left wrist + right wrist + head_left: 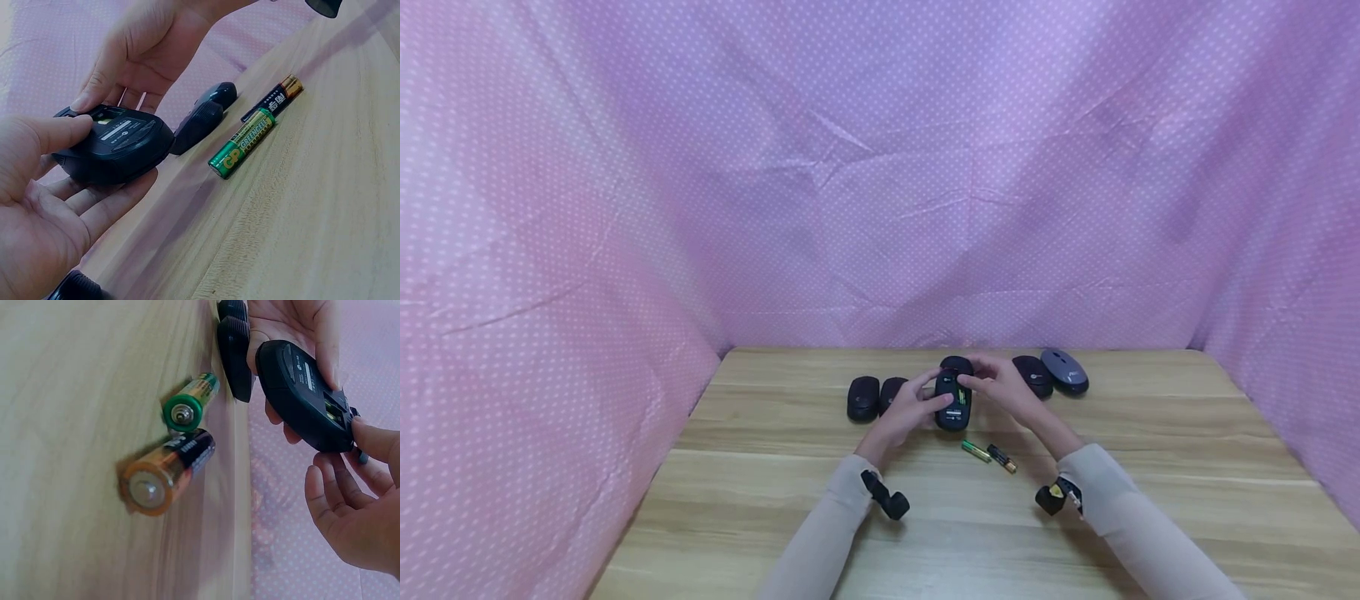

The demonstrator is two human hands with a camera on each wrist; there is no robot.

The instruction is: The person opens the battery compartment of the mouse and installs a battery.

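Note:
A black computer mouse (pixel 953 417) is held bottom side up, its label and open battery compartment (pixel 332 411) facing upward. Yellow-green shows inside that compartment. My left hand (pixel 907 412) grips the mouse from the left, thumb on the underside and fingers beneath. At its far end my right hand (pixel 1006 390) pinches the mouse, with the thumb beside the compartment and the fingers below. On the table nearer to me lie a green GP battery (pixel 242 147) and a black-and-copper battery (pixel 275 100), side by side.
Two black mice stand left of the hands, one at the outside (pixel 863 398) and one partly behind the left hand (pixel 891 392). Another black mouse (pixel 957 364) sits behind the held one. To the right are a black mouse (pixel 1032 377) and a grey mouse (pixel 1064 372). Pink dotted cloth (pixel 880 208) surrounds the table.

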